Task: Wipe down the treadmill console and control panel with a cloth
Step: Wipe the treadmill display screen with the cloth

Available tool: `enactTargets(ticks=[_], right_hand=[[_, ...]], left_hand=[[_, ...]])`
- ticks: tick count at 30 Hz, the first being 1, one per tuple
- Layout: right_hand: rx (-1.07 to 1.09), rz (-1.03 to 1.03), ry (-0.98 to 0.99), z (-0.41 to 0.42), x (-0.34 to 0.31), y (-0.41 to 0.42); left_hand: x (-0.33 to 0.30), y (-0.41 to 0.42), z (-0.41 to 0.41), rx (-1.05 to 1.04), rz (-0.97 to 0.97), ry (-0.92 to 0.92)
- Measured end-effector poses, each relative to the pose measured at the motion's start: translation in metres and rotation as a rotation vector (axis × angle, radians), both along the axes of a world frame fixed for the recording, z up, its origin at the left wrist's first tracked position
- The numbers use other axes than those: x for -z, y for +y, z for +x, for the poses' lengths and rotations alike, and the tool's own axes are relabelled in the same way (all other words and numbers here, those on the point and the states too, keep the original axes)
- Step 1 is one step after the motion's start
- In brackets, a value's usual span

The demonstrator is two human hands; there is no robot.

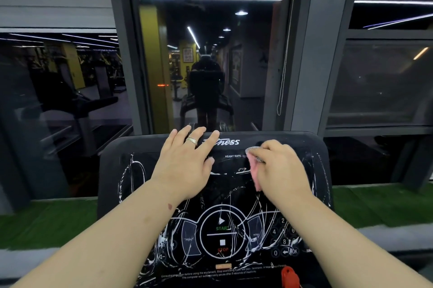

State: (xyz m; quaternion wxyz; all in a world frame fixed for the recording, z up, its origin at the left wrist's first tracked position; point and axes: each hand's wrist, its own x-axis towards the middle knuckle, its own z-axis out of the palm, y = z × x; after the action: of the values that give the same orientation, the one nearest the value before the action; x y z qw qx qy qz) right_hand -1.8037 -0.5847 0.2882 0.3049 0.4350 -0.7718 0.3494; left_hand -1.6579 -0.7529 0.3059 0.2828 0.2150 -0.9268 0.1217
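Observation:
The black treadmill console (117, 170) fills the lower middle of the head view, its glossy face streaked with white smears. The control panel (222, 234) below shows round START and STOP buttons and a number pad at the right. My left hand (185, 166) lies flat on the upper part of the console, fingers spread and reaching over the top edge, a ring on one finger. My right hand (278, 168) grips a pink cloth (255, 175) bunched under its fingers and presses it on the upper right of the display, near the HEART RATE label.
A red safety clip (289, 275) sits at the console's bottom edge. Dark window glass (206, 65) directly ahead reflects the gym and a person. A blind cord (282, 81) hangs right of the window. Green artificial turf (46, 224) runs along the floor behind the console.

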Motion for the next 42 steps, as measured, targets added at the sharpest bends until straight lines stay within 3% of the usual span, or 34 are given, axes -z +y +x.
enactTargets(ticks=[3,7,12,14,18,23,28,32,37,42], right_hand=[[0.116,0.024,-0.010,0.005,0.003,-0.006],[-0.025,0.116,0.061,0.022,-0.002,-0.013],[0.162,-0.170,-0.066,-0.031,-0.005,0.018],[0.215,-0.104,-0.044,-0.028,0.001,0.006],[0.096,-0.027,0.115,-0.029,0.003,0.004],[0.277,-0.190,-0.041,-0.058,-0.004,0.035],[0.145,-0.026,0.139,-0.050,-0.004,0.028],[0.240,-0.115,-0.020,-0.065,-0.011,0.046],[0.127,-0.023,0.065,-0.053,-0.007,0.041],[0.228,-0.112,-0.002,-0.067,-0.010,0.040]], left_hand=[[0.001,0.001,-0.001,-0.007,0.002,0.002],[0.002,0.000,-0.001,-0.010,-0.009,0.003],[0.003,0.005,-0.005,-0.047,-0.014,-0.006],[0.003,0.008,-0.010,-0.067,-0.016,-0.007],[0.000,0.014,-0.019,-0.061,-0.038,-0.014],[-0.004,0.020,-0.032,0.016,-0.084,-0.054],[-0.008,0.040,-0.061,0.100,-0.084,-0.071],[-0.008,0.049,-0.072,0.099,-0.090,-0.058],[-0.002,0.048,-0.073,0.083,-0.098,-0.047],[0.000,0.051,-0.075,0.055,-0.085,-0.023]])
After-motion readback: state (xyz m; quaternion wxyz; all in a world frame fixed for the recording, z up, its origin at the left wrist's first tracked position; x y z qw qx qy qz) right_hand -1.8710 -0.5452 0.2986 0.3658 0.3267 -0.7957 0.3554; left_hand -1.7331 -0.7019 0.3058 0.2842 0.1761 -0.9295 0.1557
